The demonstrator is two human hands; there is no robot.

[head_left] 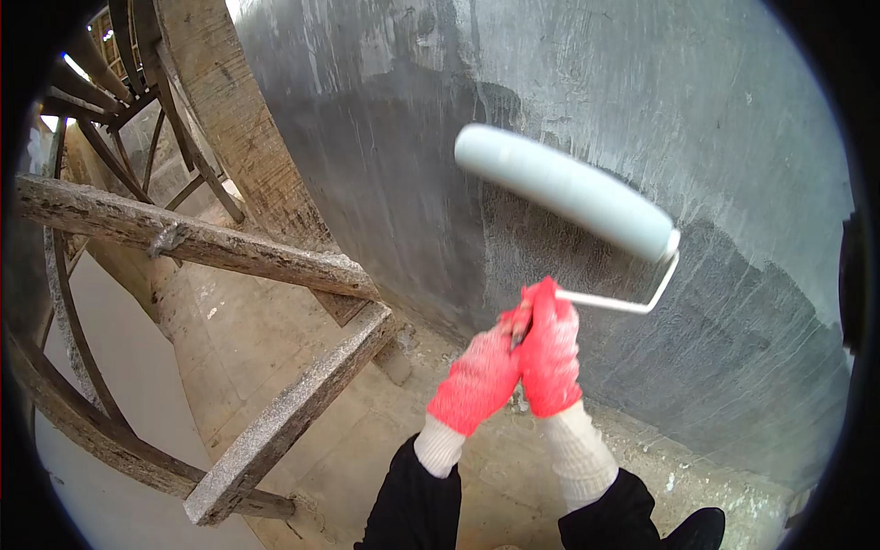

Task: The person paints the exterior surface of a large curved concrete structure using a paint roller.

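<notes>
Head view: your left hand (477, 378) and right hand (548, 353), both in red gloves, are closed together around the handle of the roller (568, 191). Its wire frame runs up and right from your right hand; the sleeve lies above both, long axis slanting down to the right, against the grey wall (642, 92). Wooden beams (275, 261) stand off to your left

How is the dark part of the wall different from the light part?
The dark patch of wall looks wet and deep grey; the light patch of wall looks dry, pale and streaky. The dark patch lies lower and to the left, the light patch higher and to the right. The paint roller, gripped by the left hand and right hand, sits where they meet. Both are the same rough wall.
</notes>
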